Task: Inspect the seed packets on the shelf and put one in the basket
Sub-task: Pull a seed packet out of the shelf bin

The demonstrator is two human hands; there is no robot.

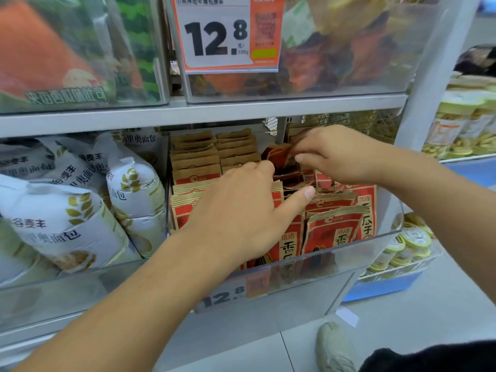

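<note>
Seed packets: red-and-tan, standing in rows in the clear bin on the lower shelf, right of the white bread bags.
Your left hand: fingers straight, laid on the packet tops, thumb out to the right, grasping nothing.
Your right hand: farther back, fingertips pinching one packet at the far right of the bin.
Price tag: above, reads 12.8.

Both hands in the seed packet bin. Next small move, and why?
Probably lift out the packet that the right hand pinches at the back of the clear bin. The left hand only rests flat on the front packets; no basket shows.
</note>
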